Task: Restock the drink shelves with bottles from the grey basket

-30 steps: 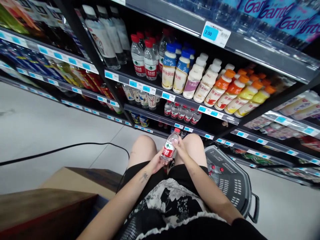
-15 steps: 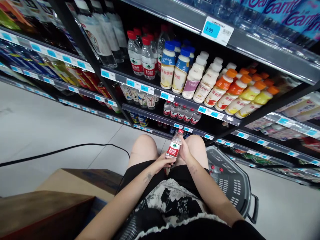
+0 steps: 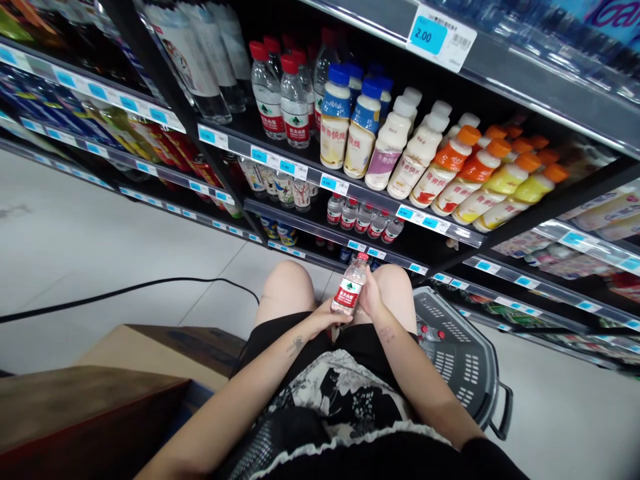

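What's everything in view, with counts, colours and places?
Held water bottle: one, clear, red cap, between hands
Small water bottles: five visible, clear and red, lower shelf
Larger water bottles: several, clear, red caps, shelf above
Milk drink bottles: many, blue, white and orange caps, same shelf
Other drinks: many, mixed colours, surrounding shelves
Price tags: many, blue and white, shelf edges
Shopping basket: one, dark grey, floor right
Basket bottles: at least two, red caps
Cardboard box: one, brown, lower left
Cable: one, black, floor left
Knees: two, bare, centre
Left hand: one, bare, under bottle
Right hand: one, bare, bottle's side
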A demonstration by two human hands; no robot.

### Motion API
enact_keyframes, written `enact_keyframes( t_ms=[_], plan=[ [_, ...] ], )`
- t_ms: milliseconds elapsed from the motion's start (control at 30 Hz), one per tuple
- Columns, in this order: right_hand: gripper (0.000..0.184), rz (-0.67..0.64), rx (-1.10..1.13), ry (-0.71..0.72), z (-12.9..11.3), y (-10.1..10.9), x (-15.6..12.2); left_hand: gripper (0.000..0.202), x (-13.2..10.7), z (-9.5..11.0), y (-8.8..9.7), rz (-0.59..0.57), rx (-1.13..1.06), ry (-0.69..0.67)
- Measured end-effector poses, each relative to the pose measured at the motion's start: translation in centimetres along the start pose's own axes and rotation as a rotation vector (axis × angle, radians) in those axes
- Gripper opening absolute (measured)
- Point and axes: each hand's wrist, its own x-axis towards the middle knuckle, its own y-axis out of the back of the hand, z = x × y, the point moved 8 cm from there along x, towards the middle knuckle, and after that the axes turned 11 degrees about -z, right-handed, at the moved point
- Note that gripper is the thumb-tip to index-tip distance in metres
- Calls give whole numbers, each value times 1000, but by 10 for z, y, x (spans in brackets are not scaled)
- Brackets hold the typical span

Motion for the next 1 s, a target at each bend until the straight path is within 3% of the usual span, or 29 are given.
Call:
enact_keyframes(
  t_ms=[200, 367, 700, 1000],
  plan=[
    [76, -25, 145, -98, 10, 2, -3, 75, -6, 8, -7, -31, -13, -43],
    [72, -27, 64, -47, 4, 4, -5, 75, -6, 12, -11, -54, 6, -78],
    [73, -31, 50, -84, 7, 7, -5, 86, 1, -3, 0, -10, 13, -51],
    [59, 14, -51, -43, 2, 8, -4, 83, 2, -5, 0, -14, 24, -59]
  ],
)
